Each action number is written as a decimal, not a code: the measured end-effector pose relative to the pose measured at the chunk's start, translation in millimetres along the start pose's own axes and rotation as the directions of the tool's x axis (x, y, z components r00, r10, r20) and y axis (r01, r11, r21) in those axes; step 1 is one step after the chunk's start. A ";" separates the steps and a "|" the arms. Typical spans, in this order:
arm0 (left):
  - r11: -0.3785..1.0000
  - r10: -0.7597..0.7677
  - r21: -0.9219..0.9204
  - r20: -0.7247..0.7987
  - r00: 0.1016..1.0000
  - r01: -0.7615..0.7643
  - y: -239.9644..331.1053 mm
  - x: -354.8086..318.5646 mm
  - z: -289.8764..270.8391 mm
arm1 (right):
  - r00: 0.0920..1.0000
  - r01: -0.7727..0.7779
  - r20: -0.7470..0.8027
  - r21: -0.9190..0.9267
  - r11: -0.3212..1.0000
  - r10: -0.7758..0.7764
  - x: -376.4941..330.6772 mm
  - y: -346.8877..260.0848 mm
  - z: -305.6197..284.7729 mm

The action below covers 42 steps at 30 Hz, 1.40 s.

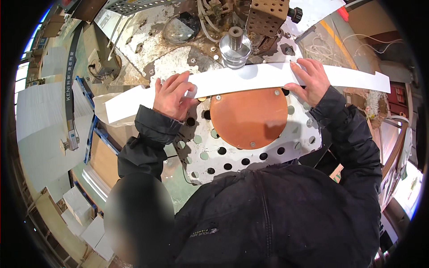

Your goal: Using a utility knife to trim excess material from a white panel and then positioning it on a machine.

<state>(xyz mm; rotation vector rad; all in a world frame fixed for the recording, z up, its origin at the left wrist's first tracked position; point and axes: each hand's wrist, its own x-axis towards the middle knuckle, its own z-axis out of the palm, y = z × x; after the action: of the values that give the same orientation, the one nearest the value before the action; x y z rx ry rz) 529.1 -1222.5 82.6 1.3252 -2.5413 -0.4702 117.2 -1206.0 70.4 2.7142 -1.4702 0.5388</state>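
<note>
A long white strip of board [250, 77] lies crosswise over the machine table, its ends reaching well past both hands. My left hand [172, 96] holds its left part, fingers bent over it and thumb toward the near edge. On the right part, my right hand [309, 80] grips the strip, fingers over the top and thumb at the near edge. Just on the near side of the strip is a rounded orange-brown plate [249, 118], fastened with bolts. A round metal spindle [235, 49] with a threaded top stands at the strip's far edge, around its middle.
The perforated white metal table [232, 157] surrounds the orange plate. Behind stand a brown perforated metal box [268, 17] with a black knob and pale hoses [204, 20]. Stacked white boards [42, 116] fill the left side. Loose cables [321, 49] lie at the right.
</note>
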 end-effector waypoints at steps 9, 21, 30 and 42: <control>0.981 0.148 -0.094 -0.219 0.965 -0.172 46.7 45.8 43.1 | 1.000 -0.003 -0.006 -0.006 1.000 0.003 13.4 -22.1 6.7; 0.990 0.135 -0.007 -0.161 0.978 -0.138 34.5 33.4 23.9 | 0.998 -0.059 0.036 -0.022 0.998 0.059 11.9 -28.1 4.8; 0.993 0.113 -0.003 -0.156 0.981 -0.114 21.1 19.0 14.6 | 0.983 -0.182 0.042 0.012 0.983 0.181 -56.9 79.3 -29.2; 0.984 0.140 -0.074 -0.219 0.966 -0.159 25.1 25.4 30.0 | 0.993 -0.111 0.033 -0.021 0.994 0.112 -34.7 59.6 -22.5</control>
<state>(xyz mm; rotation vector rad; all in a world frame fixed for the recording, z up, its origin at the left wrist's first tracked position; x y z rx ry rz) 485.5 -1224.8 66.3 1.0792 -2.3895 -0.3864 44.7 -1207.5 71.9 2.6517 -1.6346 0.4809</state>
